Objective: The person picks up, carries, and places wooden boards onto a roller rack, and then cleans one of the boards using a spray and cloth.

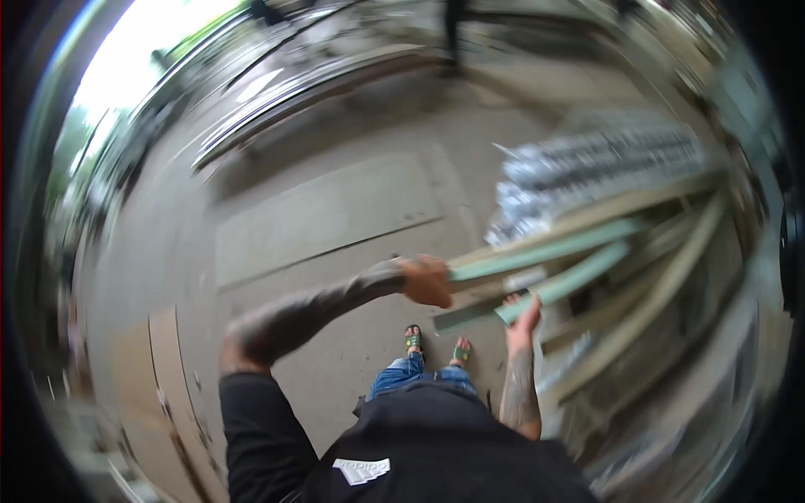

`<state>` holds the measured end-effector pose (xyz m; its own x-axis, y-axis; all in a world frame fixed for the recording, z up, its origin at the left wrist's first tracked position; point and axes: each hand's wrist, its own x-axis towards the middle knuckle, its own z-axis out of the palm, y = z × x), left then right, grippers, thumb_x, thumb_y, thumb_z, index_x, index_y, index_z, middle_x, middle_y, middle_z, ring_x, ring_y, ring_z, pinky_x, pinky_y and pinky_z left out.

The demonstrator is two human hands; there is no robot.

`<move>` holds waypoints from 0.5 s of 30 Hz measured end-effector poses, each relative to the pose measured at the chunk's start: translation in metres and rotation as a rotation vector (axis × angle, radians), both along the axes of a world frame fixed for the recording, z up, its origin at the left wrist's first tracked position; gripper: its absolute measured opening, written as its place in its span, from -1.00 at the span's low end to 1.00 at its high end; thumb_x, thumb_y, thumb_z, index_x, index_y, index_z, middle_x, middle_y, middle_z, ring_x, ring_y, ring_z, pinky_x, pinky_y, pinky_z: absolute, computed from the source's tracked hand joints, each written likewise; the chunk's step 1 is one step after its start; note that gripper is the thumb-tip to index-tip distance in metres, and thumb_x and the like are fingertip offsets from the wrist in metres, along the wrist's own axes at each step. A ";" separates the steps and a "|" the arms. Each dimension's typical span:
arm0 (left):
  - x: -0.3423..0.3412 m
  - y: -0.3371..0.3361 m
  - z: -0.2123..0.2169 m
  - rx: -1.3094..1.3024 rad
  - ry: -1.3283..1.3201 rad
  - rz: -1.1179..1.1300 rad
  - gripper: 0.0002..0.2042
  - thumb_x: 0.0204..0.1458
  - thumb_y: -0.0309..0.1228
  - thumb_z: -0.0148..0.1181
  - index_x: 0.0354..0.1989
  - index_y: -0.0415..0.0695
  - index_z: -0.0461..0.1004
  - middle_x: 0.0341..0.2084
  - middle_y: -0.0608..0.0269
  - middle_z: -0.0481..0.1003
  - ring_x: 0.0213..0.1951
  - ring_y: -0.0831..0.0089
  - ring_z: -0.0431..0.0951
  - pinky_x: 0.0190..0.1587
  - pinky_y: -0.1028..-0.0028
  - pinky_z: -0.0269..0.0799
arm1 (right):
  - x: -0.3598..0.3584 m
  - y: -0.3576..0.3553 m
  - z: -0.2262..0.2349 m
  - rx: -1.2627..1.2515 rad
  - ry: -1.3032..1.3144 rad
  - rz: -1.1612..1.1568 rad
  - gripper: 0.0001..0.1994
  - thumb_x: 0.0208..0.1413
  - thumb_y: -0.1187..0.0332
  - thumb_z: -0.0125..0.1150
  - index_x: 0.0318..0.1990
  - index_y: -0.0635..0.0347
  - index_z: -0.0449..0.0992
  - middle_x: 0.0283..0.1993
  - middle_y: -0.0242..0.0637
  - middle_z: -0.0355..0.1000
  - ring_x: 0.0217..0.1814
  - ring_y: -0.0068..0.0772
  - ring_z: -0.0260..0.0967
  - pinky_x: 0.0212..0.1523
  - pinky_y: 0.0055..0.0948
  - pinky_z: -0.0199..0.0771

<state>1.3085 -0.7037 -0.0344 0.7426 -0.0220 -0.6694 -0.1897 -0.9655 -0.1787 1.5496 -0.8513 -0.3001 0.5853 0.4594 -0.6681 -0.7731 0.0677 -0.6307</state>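
Observation:
My left hand (pixel 428 281) is closed on the near end of a long pale green strip (pixel 545 251), with that arm stretched across in front of me. A second pale green strip (pixel 583 277) has its near end at my right hand (pixel 524 320), whose fingers and thumb grip it from below. Between the hands, the end of a darker grey-green strip (pixel 471 313) sticks out; I cannot tell whether either hand touches it. Both green strips run off to the right over a pile of long brownish boards (pixel 671 281). Motion blur smears the far ends.
Bundles in shiny silvery wrap (pixel 587 172) lie behind the boards. A flat greyish sheet (pixel 327 222) is on the floor ahead. Farther off stands a low stack of long pieces (pixel 310 96), near another person's dark leg (pixel 453 38). Brown panels (pixel 159 360) are at my left.

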 end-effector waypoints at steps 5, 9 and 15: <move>-0.125 -0.027 0.104 -0.660 0.116 1.278 -0.46 -0.15 -0.03 0.33 0.01 -0.03 0.47 -0.19 0.06 0.50 -0.10 0.21 0.53 -0.06 0.22 0.47 | 0.002 -0.027 -0.020 -0.110 -0.448 0.161 -0.32 0.28 -0.21 -0.11 0.28 0.21 0.23 0.20 -0.09 0.32 0.09 -0.06 0.39 0.15 -0.07 0.39; -0.277 -0.116 0.111 -0.679 -0.107 1.436 -0.59 -0.15 -0.26 0.26 -0.09 -0.13 0.46 -0.38 0.01 0.53 -0.25 0.09 0.58 -0.17 0.21 0.51 | -0.079 -0.003 0.086 0.249 -0.326 0.272 -0.11 0.14 -0.42 -0.10 0.29 0.27 0.19 0.33 -0.09 0.15 0.22 -0.07 0.27 0.25 0.04 0.27; -0.456 -0.132 0.073 -0.593 -0.262 1.576 -0.64 -0.18 -0.38 0.23 -0.13 -0.16 0.45 -0.29 -0.01 0.55 -0.17 0.05 0.58 -0.15 0.17 0.48 | -0.231 0.035 0.096 0.284 0.288 0.141 -0.38 0.07 -0.25 0.09 -0.23 0.26 0.30 -0.28 -0.16 0.32 -0.26 -0.24 0.33 -0.26 -0.22 0.48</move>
